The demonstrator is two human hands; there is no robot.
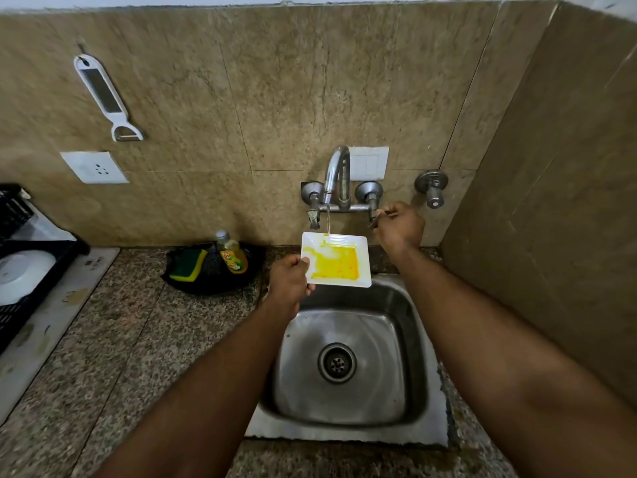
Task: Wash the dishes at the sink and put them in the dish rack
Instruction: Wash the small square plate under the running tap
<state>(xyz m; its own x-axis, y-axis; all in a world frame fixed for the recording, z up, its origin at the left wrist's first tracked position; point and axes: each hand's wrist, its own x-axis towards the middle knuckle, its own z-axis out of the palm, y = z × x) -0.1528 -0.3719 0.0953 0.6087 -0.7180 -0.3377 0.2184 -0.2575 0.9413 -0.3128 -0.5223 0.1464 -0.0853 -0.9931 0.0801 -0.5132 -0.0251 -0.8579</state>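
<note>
Left hand (289,281) grips the stained square plate (336,260) under the running faucet (336,174), above the sink (348,357); right hand (400,227) grasps the tap handle (374,215). Rinsing step; scrubbing with the sponge (188,265) likely follows.

Legible text, one item: dish soap bottle (233,256), standing by the sponge on the counter left of the sink, red label reading "Vim". Markings on the white appliance top (92,263) under the rack: too blurred to read.
</note>
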